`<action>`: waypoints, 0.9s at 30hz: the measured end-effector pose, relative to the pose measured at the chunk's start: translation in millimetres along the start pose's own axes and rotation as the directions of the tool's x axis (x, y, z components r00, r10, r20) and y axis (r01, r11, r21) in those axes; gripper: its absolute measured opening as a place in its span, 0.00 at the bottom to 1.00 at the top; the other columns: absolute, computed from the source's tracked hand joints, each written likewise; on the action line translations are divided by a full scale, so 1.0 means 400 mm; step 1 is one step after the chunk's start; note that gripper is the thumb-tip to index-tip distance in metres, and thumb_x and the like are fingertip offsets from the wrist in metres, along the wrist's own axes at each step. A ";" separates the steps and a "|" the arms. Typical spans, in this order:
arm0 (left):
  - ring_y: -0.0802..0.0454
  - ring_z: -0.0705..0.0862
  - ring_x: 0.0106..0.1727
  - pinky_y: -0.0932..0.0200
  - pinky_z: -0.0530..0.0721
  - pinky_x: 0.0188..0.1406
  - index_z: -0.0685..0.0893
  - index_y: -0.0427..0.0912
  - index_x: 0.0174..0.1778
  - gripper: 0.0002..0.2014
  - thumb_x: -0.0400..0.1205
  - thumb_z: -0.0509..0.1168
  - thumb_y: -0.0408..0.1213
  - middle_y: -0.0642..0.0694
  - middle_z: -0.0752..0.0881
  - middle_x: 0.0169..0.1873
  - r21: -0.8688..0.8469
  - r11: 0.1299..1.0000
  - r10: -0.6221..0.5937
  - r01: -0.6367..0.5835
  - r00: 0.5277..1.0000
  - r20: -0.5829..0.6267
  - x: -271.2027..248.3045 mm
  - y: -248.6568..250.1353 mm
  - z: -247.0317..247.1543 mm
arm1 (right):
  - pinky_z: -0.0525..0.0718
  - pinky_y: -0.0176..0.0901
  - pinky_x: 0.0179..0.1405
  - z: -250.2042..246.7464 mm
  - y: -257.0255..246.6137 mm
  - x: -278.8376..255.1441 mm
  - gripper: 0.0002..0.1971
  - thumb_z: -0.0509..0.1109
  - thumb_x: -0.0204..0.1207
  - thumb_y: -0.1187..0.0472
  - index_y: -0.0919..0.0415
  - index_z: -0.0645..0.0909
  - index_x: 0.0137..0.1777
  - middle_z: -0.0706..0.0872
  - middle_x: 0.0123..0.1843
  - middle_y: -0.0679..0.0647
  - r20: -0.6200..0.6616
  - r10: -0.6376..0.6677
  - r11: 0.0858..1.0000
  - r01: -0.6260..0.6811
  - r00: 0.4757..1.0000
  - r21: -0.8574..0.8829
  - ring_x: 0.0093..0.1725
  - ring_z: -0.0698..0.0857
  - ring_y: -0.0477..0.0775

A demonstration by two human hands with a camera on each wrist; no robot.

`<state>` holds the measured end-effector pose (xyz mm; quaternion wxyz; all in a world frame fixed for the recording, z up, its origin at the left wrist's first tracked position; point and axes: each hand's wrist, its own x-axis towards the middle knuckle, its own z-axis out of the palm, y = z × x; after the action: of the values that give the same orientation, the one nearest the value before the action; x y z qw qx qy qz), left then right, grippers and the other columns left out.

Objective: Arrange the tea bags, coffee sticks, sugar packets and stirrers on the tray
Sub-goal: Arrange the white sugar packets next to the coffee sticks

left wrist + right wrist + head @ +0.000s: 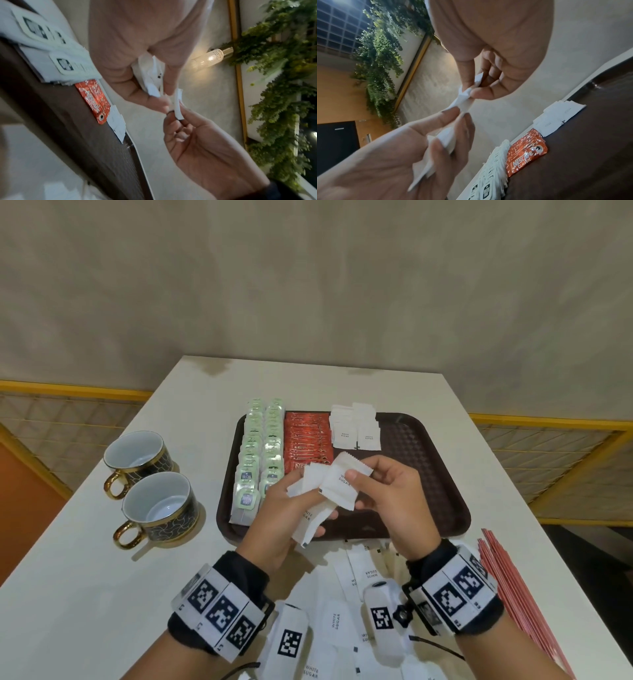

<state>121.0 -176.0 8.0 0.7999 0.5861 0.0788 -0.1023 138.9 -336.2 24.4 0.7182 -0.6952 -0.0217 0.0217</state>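
Observation:
On the brown tray (428,474) lie two rows of green tea bags (255,453), a red row of coffee sticks (306,440) and white sugar packets (356,429) at the back. Over the tray's front, my left hand (308,508) grips a bunch of sugar packets (310,522). My right hand (363,481) pinches one packet (339,484) at the top of that bunch. The right wrist view shows thumb and finger of the right hand (474,89) on the packet (464,100). Red stirrers (507,587) lie on the table at the right.
Two dark, gold-handled cups (137,457) (161,508) stand left of the tray. Several loose sugar packets (342,611) are scattered on the white table below my wrists. The tray's right half is bare. A wall stands behind the table.

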 end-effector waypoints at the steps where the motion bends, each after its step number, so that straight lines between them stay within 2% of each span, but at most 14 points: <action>1: 0.49 0.90 0.40 0.60 0.82 0.28 0.84 0.52 0.62 0.16 0.79 0.71 0.35 0.43 0.92 0.50 0.018 1.000 0.002 -0.002 1.000 0.009 -0.005 0.001 -0.002 | 0.86 0.41 0.31 -0.002 -0.002 0.000 0.01 0.72 0.77 0.68 0.65 0.84 0.47 0.92 0.45 0.58 0.006 -0.006 1.000 0.007 1.000 -0.016 0.40 0.91 0.52; 3: 0.49 0.90 0.40 0.59 0.83 0.28 0.84 0.52 0.63 0.16 0.79 0.71 0.35 0.44 0.92 0.50 -0.007 1.000 0.024 -0.024 1.000 -0.005 -0.009 0.004 -0.006 | 0.85 0.40 0.31 -0.007 -0.005 -0.002 0.02 0.72 0.78 0.67 0.66 0.84 0.47 0.92 0.46 0.58 0.004 -0.017 0.999 0.017 1.000 -0.032 0.40 0.90 0.52; 6: 0.49 0.91 0.44 0.57 0.85 0.33 0.83 0.51 0.62 0.15 0.80 0.70 0.36 0.45 0.92 0.51 -0.066 0.996 0.053 -0.056 0.997 -0.056 -0.007 0.010 -0.012 | 0.87 0.44 0.33 -0.010 -0.008 -0.008 0.03 0.70 0.79 0.65 0.65 0.83 0.47 0.91 0.47 0.61 -0.052 -0.051 0.999 0.050 0.997 -0.017 0.42 0.90 0.57; 9: 0.45 0.91 0.49 0.55 0.86 0.34 0.84 0.49 0.63 0.17 0.77 0.71 0.39 0.43 0.91 0.54 -0.056 0.996 0.067 -0.067 0.998 -0.012 -0.009 0.011 0.000 | 0.88 0.51 0.40 0.014 0.002 -0.024 0.03 0.71 0.79 0.67 0.68 0.83 0.46 0.89 0.45 0.65 0.018 -0.098 0.995 0.098 0.995 -0.029 0.43 0.90 0.57; 11: 0.44 0.91 0.50 0.56 0.86 0.32 0.84 0.49 0.63 0.16 0.79 0.70 0.38 0.42 0.91 0.54 -0.041 0.998 0.043 -0.041 0.998 0.040 -0.013 0.009 0.010 | 0.87 0.49 0.43 0.031 0.014 -0.033 0.02 0.72 0.78 0.69 0.69 0.84 0.46 0.89 0.42 0.64 0.054 -0.138 0.987 0.142 0.989 -0.078 0.42 0.88 0.55; 15: 0.47 0.90 0.44 0.57 0.86 0.28 0.84 0.48 0.64 0.15 0.81 0.68 0.36 0.44 0.92 0.50 0.053 0.998 -0.027 0.020 0.992 0.124 -0.018 0.017 -0.009 | 0.86 0.41 0.40 0.014 0.014 -0.020 0.02 0.73 0.77 0.70 0.67 0.86 0.46 0.91 0.41 0.60 0.011 -0.159 0.986 0.160 0.987 -0.051 0.40 0.88 0.52; 20: 0.47 0.90 0.39 0.59 0.84 0.26 0.83 0.44 0.63 0.15 0.80 0.71 0.36 0.42 0.91 0.46 0.140 0.990 0.009 -0.023 0.995 0.101 -0.014 0.032 -0.029 | 0.83 0.34 0.37 -0.020 -0.019 -0.007 0.01 0.73 0.76 0.70 0.65 0.86 0.45 0.91 0.38 0.53 0.189 -0.099 0.983 0.126 0.977 -0.136 0.37 0.88 0.46; 23: 0.47 0.90 0.38 0.58 0.86 0.27 0.83 0.46 0.59 0.12 0.81 0.70 0.35 0.44 0.92 0.44 0.111 0.993 0.044 -0.051 0.997 0.070 -0.014 0.026 -0.021 | 0.83 0.35 0.36 -0.021 -0.028 0.000 0.01 0.73 0.76 0.70 0.67 0.86 0.45 0.91 0.40 0.54 0.138 -0.125 0.982 0.142 0.983 -0.126 0.39 0.89 0.48; 25: 0.46 0.91 0.40 0.56 0.87 0.30 0.83 0.46 0.60 0.12 0.81 0.70 0.35 0.43 0.92 0.48 0.064 0.996 0.059 -0.063 0.996 0.059 -0.016 0.017 -0.015 | 0.87 0.42 0.40 -0.018 -0.031 0.003 0.02 0.73 0.76 0.69 0.67 0.86 0.47 0.91 0.45 0.59 0.066 -0.135 0.987 0.139 0.989 -0.074 0.44 0.91 0.55; 27: 0.45 0.91 0.42 0.55 0.87 0.32 0.82 0.44 0.63 0.15 0.80 0.70 0.35 0.42 0.91 0.50 0.021 0.998 0.054 -0.055 0.996 0.067 -0.019 0.008 -0.007 | 0.89 0.46 0.43 -0.012 -0.032 0.002 0.02 0.72 0.77 0.70 0.68 0.85 0.47 0.92 0.47 0.60 0.035 -0.106 0.993 0.107 0.994 -0.040 0.47 0.91 0.58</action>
<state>114.6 -171.9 12.0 0.7978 0.5934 0.0348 -0.1009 140.0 -341.4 37.1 0.7032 -0.7074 -0.0708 -0.0056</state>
